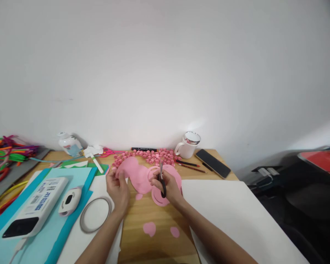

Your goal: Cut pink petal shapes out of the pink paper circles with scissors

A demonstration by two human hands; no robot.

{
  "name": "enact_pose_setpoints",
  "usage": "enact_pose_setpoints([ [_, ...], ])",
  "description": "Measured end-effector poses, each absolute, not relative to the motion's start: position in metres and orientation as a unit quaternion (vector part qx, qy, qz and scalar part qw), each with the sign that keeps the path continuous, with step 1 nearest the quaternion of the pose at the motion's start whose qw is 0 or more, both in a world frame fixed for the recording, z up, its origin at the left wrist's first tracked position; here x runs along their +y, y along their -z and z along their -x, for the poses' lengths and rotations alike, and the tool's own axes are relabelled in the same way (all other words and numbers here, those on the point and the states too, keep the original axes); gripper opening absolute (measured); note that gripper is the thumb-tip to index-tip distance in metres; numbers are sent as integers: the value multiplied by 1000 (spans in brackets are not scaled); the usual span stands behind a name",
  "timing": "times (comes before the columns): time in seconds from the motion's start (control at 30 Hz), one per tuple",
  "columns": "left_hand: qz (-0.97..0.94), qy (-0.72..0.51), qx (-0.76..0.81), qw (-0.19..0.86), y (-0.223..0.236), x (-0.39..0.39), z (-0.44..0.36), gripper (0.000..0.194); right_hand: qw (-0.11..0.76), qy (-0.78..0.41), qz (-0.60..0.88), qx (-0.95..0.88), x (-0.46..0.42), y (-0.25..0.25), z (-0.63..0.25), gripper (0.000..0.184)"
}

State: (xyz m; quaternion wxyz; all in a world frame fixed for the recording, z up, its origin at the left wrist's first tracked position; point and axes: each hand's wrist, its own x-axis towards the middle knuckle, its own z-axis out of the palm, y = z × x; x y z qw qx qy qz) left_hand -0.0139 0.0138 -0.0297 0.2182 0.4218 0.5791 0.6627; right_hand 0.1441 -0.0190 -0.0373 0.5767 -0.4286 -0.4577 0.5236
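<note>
My left hand [117,187] is closed on a rounded piece of pink paper [129,167], pinched at its lower left edge and raised above the table. In my right hand [169,183] is a pair of scissors [162,185] with black handles, its blades pointing up and away from me. Beneath and between my hands lie more pink paper pieces [141,179], some cut round. A pink disc [160,198] lies partly under my right hand. Behind them spreads a heap of small pink rolled paper pieces [162,156]. Small pink scraps [149,229] lie nearer to me.
A white mug [188,145], pencils [192,168] and a phone [213,163] stand or lie at the back right. White sheets [236,216] cover both sides. Left are a tape ring [95,215], a power bank [37,207], a white bottle [70,145] and coloured pipe cleaners [13,150].
</note>
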Motion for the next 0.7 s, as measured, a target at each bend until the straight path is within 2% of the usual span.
enact_pose_setpoints([
  [0.17, -492, -529, 532, 442, 28, 4, 5, 28, 595, -492, 455, -444, -18, 49, -142, 31],
  [0.4, -621, -336, 430, 562, 43, -1, -5, 33, 622, -429, 503, -420, -21, 45, -150, 22],
  [0.5, -559, -422, 474, 533, 36, -3, -3, 35, 614, -455, 480, -431, -26, 41, -146, 17],
  [0.7, -472, -566, 513, 439, 19, 1, 7, 31, 485, -598, 411, -487, -43, 41, -132, 26],
])
